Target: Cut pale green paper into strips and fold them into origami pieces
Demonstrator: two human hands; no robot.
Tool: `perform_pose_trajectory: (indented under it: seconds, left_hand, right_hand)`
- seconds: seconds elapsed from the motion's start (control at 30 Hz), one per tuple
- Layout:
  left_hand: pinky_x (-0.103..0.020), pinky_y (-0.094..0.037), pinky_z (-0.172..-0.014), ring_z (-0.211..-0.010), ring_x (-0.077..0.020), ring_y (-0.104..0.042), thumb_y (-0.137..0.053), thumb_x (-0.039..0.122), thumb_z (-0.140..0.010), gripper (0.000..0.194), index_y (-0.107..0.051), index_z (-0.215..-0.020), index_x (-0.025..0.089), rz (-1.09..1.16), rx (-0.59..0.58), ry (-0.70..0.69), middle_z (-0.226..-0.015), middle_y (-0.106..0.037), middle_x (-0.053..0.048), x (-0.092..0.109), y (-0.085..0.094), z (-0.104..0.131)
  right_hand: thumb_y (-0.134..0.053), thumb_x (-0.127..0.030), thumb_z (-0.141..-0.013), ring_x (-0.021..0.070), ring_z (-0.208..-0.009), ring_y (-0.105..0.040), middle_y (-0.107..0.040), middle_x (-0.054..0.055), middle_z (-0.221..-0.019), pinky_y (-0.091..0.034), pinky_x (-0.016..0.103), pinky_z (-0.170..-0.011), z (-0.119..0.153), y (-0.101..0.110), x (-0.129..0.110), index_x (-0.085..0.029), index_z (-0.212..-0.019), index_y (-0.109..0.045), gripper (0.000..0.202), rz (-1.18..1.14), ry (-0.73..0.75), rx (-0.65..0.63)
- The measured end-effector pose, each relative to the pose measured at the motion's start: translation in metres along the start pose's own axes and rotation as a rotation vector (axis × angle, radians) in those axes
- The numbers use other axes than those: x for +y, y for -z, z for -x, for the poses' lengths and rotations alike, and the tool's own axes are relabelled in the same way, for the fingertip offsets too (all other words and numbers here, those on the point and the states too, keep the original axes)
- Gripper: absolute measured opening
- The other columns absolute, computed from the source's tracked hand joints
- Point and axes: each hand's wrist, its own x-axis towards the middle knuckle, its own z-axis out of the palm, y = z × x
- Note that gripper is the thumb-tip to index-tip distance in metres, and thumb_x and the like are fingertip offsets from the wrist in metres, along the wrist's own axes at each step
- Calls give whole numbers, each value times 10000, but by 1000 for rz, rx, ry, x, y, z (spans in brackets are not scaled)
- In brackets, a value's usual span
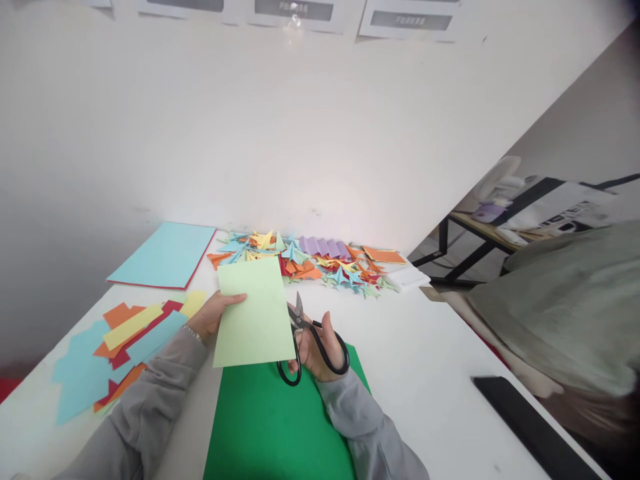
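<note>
A light green sheet of paper [255, 317] is held up by its left edge in my left hand [217, 312], thumb on the front and the other fingers behind it. My right hand [320, 350] grips black-handled scissors [305, 321], whose blades point up and stand apart. The blades are by the sheet's right edge; whether they touch it I cannot tell. Below both hands lies a large green sheet [280, 420] on the white table. Part of one scissor handle loop passes close to the sheet's lower right corner.
Many folded paper pieces [300, 267] line the back of the table [410, 353], beside a purple pleated strip [325, 248]. Blue sheets [165, 253] lie back left, coloured offcuts [120, 347] at left. A black bar [530, 420] lies right, near a person in a green top [565, 300].
</note>
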Motion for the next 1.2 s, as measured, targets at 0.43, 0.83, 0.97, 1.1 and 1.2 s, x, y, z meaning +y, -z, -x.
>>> perform_pose_trajectory:
  seconds: [0.43, 0.83, 0.97, 1.1, 1.2]
  left_hand:
    - [-414, -530, -696, -804, -295, -645, -694, 145, -628, 481, -545, -1083, 95, -23, -99, 50, -933, -668, -155, -5, -3, 0]
    - [-419, -526, -703, -795, -296, -646, -707, 161, -615, 483, -551, -1067, 96, -39, -103, 69, -920, -671, -152, -6, -4, 1]
    - [-380, -524, -710, -817, -274, -645, -702, 146, -616, 482, -549, -1072, 110, -43, -197, 71, -929, -671, -141, -7, -4, 4]
    - [-370, -522, -709, -787, -268, -652, -655, 207, -670, 383, -574, -1025, 86, 19, -201, 95, -870, -683, -141, -5, 3, 4]
    - [-371, -521, -707, -764, -263, -656, -612, 236, -707, 333, -585, -999, 78, 68, -149, 115, -828, -688, -133, -3, 5, 2]
  right_hand:
    - [-347, -731, -693, 151, -542, -580, -644, 87, -789, -461, 274, -487, -3, 3, 5, -177, -1255, -377, 790, 33, 9, 32]
    - [-325, -722, -712, 142, -507, -569, -647, 81, -763, -426, 237, -423, -3, 3, 3, -176, -1260, -358, 774, 40, 21, 49]
    - [-288, -718, -727, 152, -527, -583, -651, 96, -813, -415, 234, -410, 0, -2, -1, -171, -1233, -378, 751, 20, -16, 53]
    - [-274, -706, -740, 158, -552, -589, -643, 114, -886, -411, 236, -396, 2, -1, -5, -169, -1208, -391, 722, -47, -57, 11]
    - [-269, -704, -744, 156, -576, -592, -635, 117, -925, -441, 254, -440, 3, 2, -5, -176, -1211, -383, 714, -58, -81, 8]
